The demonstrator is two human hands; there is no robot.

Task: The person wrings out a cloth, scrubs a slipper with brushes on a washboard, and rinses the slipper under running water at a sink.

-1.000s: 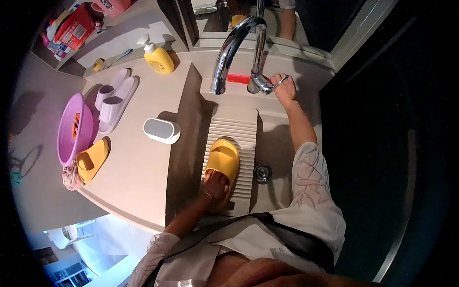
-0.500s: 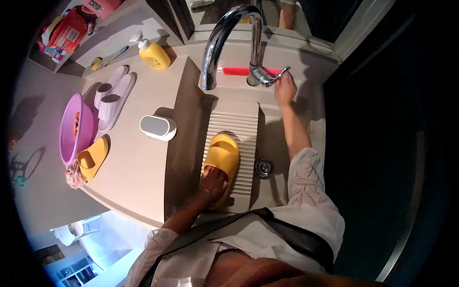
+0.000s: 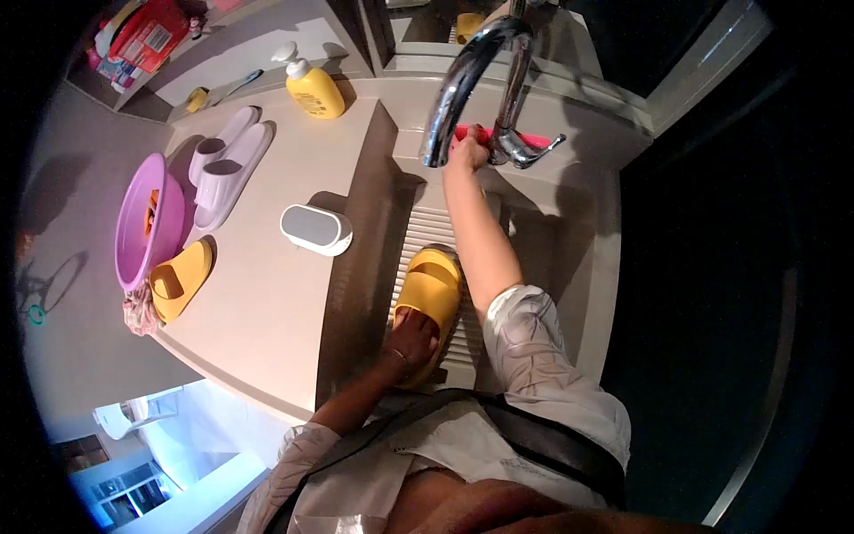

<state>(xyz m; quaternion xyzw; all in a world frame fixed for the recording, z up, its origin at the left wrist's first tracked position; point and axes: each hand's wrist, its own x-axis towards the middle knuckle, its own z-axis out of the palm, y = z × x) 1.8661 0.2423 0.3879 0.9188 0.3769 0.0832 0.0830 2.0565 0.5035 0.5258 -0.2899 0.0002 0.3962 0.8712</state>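
Note:
A yellow slide slipper (image 3: 433,289) lies on the ribbed washboard (image 3: 429,222) in the sink. My left hand (image 3: 411,343) reaches into its foot opening, fingers closed on it and partly hidden under the strap. Behind the tap (image 3: 445,98), my right hand (image 3: 470,151) has its fingers around the left end of a long red brush (image 3: 536,141) on the sink's back ledge. The tap's spout and base partly hide the brush. The tap lever (image 3: 544,153) stands to the right, apart from my right hand.
On the counter to the left are a white oval device with a grey top (image 3: 316,230), a yellow pump bottle (image 3: 313,89), pale lilac slippers (image 3: 233,169), another yellow slipper (image 3: 182,278) and a purple basin (image 3: 133,231). A wall (image 3: 605,294) bounds the sink's right side.
My right hand has left the tap lever and moved left to the red brush. My left hand stays in the yellow slipper. The view has shifted slightly.

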